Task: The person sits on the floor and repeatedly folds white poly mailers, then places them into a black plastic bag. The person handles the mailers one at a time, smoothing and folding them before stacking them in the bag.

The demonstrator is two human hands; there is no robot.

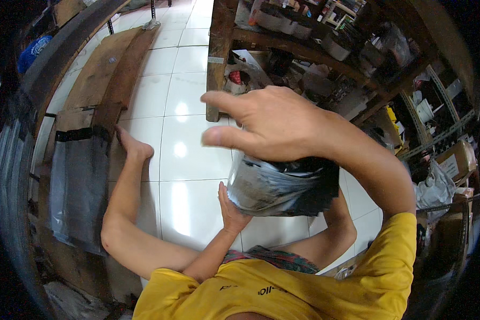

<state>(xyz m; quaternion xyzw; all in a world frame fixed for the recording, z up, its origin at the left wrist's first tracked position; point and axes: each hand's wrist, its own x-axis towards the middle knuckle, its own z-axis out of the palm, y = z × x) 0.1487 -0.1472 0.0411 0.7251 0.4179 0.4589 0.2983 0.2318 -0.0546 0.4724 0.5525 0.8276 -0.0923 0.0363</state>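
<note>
A thick bundle of greyish clear plastic bags with black ends [274, 186] is held up over the floor between my knees. My left hand [232, 212] grips the bundle at its lower left end, fingers pointing up along its side. Above it, my right hand [272, 121] reaches across from the right with thumb and forefinger spread apart, and nothing shows between them. Its other fingers are mostly hidden. Part of the bundle's top is covered by my right hand and wrist.
To the left, more flat plastic bags with a black edge [80, 176] lie on long brown cardboard [98, 74]. A wooden shelf [218, 64] crowded with goods stands ahead to the right. Boxes [457, 160] and a metal rack [437, 133] are at the right. White tiles [189, 154] cover the floor.
</note>
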